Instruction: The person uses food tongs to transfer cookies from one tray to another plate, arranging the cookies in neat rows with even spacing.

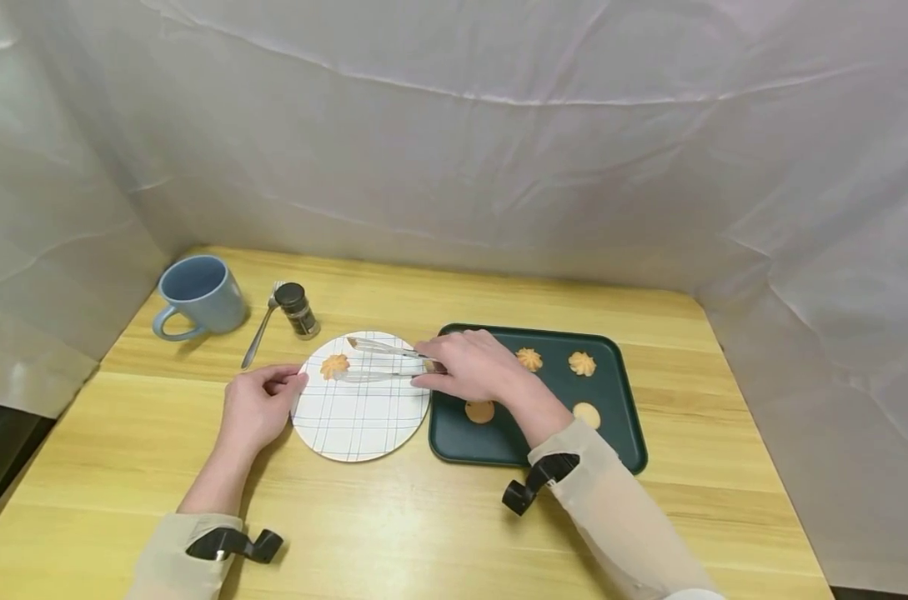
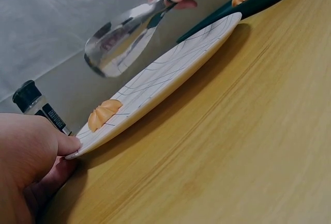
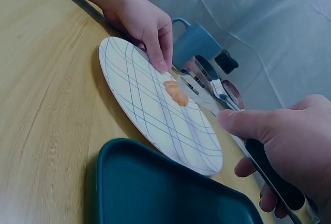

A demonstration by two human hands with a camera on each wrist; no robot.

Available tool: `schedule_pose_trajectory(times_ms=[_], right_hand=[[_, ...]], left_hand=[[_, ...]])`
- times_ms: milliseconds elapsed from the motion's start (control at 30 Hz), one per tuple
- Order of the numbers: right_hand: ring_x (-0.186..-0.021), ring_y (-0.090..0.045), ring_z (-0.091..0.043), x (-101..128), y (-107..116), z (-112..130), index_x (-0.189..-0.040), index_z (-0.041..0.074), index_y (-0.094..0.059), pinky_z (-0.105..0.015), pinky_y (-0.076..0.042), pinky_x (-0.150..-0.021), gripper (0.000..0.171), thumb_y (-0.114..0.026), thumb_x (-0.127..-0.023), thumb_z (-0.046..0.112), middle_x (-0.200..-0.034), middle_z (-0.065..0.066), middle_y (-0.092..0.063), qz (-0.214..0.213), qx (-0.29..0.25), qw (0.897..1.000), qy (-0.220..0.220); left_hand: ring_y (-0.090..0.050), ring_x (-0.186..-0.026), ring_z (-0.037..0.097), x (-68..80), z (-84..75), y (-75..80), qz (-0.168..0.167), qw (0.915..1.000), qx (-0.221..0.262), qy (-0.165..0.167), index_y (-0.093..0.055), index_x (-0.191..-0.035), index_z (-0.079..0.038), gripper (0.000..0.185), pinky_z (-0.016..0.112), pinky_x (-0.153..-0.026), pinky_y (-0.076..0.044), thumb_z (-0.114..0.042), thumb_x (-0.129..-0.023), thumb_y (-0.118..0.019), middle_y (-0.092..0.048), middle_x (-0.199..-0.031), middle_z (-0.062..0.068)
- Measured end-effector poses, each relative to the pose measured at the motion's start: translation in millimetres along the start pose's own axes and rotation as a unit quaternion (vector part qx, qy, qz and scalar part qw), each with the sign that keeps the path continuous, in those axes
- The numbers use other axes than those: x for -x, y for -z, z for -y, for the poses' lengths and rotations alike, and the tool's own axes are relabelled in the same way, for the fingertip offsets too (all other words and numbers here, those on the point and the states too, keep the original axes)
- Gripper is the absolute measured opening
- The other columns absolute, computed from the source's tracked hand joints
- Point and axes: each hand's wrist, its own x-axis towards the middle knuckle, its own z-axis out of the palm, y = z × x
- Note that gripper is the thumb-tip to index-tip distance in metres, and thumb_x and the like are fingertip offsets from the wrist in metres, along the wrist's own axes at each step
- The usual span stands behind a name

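My left hand [image 1: 257, 410] pinches the left rim of a round white plate [image 1: 356, 433] with blue crossing lines, thumb on top and fingers beneath. A ridged golden cookie [image 1: 335, 366] lies on the plate near that hand. My right hand [image 1: 472, 365] grips metal serving tongs [image 2: 150, 8] by the handle. The tongs' broad ends stand apart over the plate, pointing toward the cookie, and the left wrist view shows them raised above its surface with nothing between them.
Right of the plate is a dark green tray [image 1: 454, 442] with several cookies [image 1: 583, 363], partly covered by my right forearm. A blue mug [image 1: 212, 300], a fork [image 1: 255, 340] and a black-capped spice jar [image 1: 299, 313] stand or lie at the back left. Pale fabric walls [image 1: 454, 183] enclose the table.
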Motion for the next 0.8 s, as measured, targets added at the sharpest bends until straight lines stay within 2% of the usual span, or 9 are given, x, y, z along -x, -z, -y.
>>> schedule_pose_trajectory(times_ms=[133, 267, 367, 467, 567, 633, 800], right_hand=[[-0.061, -0.052, -0.005, 9, 6, -1, -0.135, 0.016, -0.070, -0.029, -0.044, -0.057, 0.048, -0.064, -0.104, 0.052, -0.076, 0.014, -0.057, -0.005, -0.003, 1.000, 0.002], [-0.059, -0.051, -0.005, 20, 13, -3, -0.136, 0.015, -0.071, -0.030, -0.042, -0.056, 0.048, -0.065, -0.104, 0.051, -0.076, 0.013, -0.057, -0.011, -0.014, 1.000, 0.005], [-0.057, -0.049, -0.006, 30, 18, -6, -0.127, 0.016, -0.072, -0.030, -0.039, -0.054, 0.043, -0.064, -0.104, 0.052, -0.075, 0.012, -0.055, -0.013, -0.015, 1.000, 0.003], [-0.057, -0.049, -0.007, 40, 23, -11, -0.124, 0.016, -0.073, -0.030, -0.039, -0.053, 0.042, -0.065, -0.104, 0.053, -0.075, 0.012, -0.055, -0.017, -0.015, 1.000, -0.002], [-0.059, -0.050, -0.005, 50, 27, -18, -0.131, 0.015, -0.072, -0.030, -0.042, -0.055, 0.048, -0.067, -0.103, 0.053, -0.078, 0.014, -0.057, -0.020, -0.014, 1.000, -0.013], [-0.061, -0.053, -0.003, 58, 30, -23, -0.136, 0.013, -0.071, -0.030, -0.045, -0.057, 0.052, -0.067, -0.103, 0.053, -0.083, 0.013, -0.062, -0.020, -0.013, 0.999, -0.023], [-0.072, -0.061, 0.000, 76, 37, -34, -0.138, 0.014, -0.070, -0.032, -0.054, -0.066, 0.054, -0.065, -0.103, 0.054, -0.113, 0.004, -0.075, -0.025, -0.013, 0.999, -0.043]], left_hand=[[-0.063, -0.082, 0.022, 0.0, 1.6, 2.0, 0.001, 1.0000, -0.001, 0.004, -0.080, -0.116, -0.003, 0.027, 0.022, -0.067, -0.046, -0.024, -0.102, -0.072, -0.075, -0.094, 0.009], [-0.064, -0.082, 0.022, -0.8, 2.9, 2.8, -0.001, 1.0000, -0.001, 0.004, -0.080, -0.116, -0.003, 0.027, 0.021, -0.067, -0.046, -0.025, -0.102, -0.073, -0.075, -0.094, 0.009], [-0.064, -0.082, 0.022, -1.6, 3.6, 2.8, -0.002, 1.0000, 0.000, 0.001, -0.080, -0.116, -0.003, 0.026, 0.021, -0.066, -0.047, -0.024, -0.101, -0.073, -0.075, -0.094, 0.009], [-0.064, -0.081, 0.022, -2.0, 4.1, 2.6, -0.002, 1.0000, 0.001, -0.001, -0.080, -0.115, -0.003, 0.026, 0.021, -0.066, -0.047, -0.024, -0.101, -0.073, -0.075, -0.093, 0.009], [-0.064, -0.081, 0.022, -2.4, 5.1, 2.3, 0.000, 1.0000, 0.002, -0.001, -0.080, -0.116, -0.003, 0.027, 0.021, -0.066, -0.047, -0.024, -0.101, -0.073, -0.075, -0.093, 0.009], [-0.064, -0.081, 0.021, -2.8, 5.8, 2.3, -0.001, 1.0000, 0.001, -0.004, -0.080, -0.115, -0.003, 0.026, 0.021, -0.065, -0.047, -0.024, -0.101, -0.073, -0.075, -0.093, 0.009], [-0.065, -0.079, 0.021, -3.7, 7.4, 3.0, -0.005, 0.9999, -0.001, -0.013, -0.080, -0.114, -0.003, 0.025, 0.020, -0.064, -0.047, -0.022, -0.101, -0.073, -0.076, -0.091, 0.008]])
